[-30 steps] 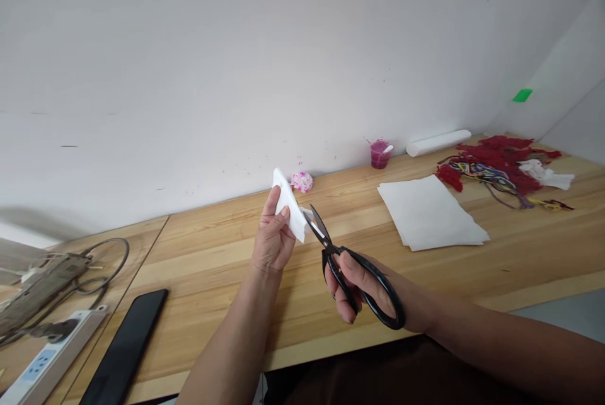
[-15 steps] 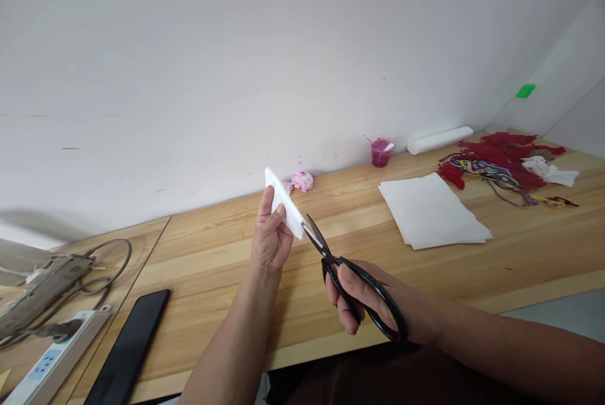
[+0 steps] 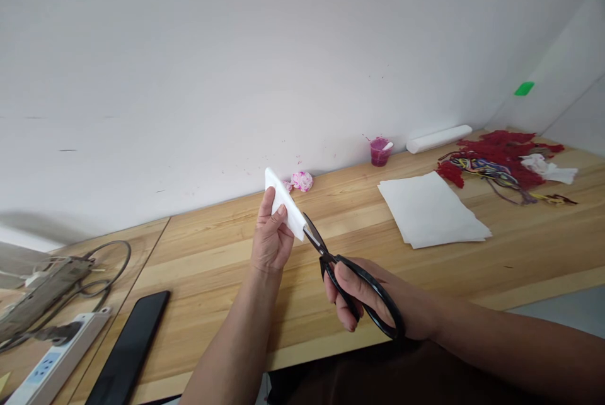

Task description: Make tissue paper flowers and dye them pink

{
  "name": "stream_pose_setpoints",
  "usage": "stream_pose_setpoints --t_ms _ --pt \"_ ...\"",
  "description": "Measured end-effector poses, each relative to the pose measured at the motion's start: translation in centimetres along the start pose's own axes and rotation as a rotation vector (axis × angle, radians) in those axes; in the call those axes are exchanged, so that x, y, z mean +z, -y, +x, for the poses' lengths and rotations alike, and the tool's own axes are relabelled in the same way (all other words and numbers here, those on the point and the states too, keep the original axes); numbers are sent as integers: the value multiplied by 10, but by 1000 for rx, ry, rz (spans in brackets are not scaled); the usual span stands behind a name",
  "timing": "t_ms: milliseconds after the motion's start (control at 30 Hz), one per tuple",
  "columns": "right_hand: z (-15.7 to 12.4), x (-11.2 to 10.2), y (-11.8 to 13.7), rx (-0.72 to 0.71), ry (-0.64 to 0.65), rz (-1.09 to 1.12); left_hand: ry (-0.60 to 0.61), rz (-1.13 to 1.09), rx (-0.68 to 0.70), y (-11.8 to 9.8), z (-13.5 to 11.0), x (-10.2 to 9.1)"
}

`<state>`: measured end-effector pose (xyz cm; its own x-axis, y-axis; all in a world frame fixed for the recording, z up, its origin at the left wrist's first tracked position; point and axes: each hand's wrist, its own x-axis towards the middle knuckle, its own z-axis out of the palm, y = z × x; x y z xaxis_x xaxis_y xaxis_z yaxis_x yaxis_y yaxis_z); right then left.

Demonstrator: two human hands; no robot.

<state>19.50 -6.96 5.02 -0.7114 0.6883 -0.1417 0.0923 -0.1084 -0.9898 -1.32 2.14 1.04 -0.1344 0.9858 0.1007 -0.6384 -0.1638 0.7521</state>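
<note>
My left hand (image 3: 271,242) is closed on a small folded white paper (image 3: 286,202), held up above the wooden table (image 3: 227,266). My right hand (image 3: 366,295) grips black scissors (image 3: 352,282) through their loops. The blades point up and left, nearly closed, with their tips at the paper's lower right edge.
A stack of white sheets (image 3: 432,211) lies to the right, with a heap of red and coloured threads (image 3: 503,159) behind it. A pink cup (image 3: 379,152), a white roll (image 3: 438,138) and a pink-white ball (image 3: 302,181) sit by the wall. A black phone (image 3: 130,345), power strip (image 3: 51,354) and cables (image 3: 61,273) lie left.
The scissor blades have closed from open, at the paper's edge. The paper has tilted and shifted slightly left in my left hand.
</note>
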Motion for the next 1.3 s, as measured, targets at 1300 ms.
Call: stream_pose_setpoints --t_ms 1300 --pt "2 -1 9 37 -8 -73 -34 -60 -32 -2 -2 4"
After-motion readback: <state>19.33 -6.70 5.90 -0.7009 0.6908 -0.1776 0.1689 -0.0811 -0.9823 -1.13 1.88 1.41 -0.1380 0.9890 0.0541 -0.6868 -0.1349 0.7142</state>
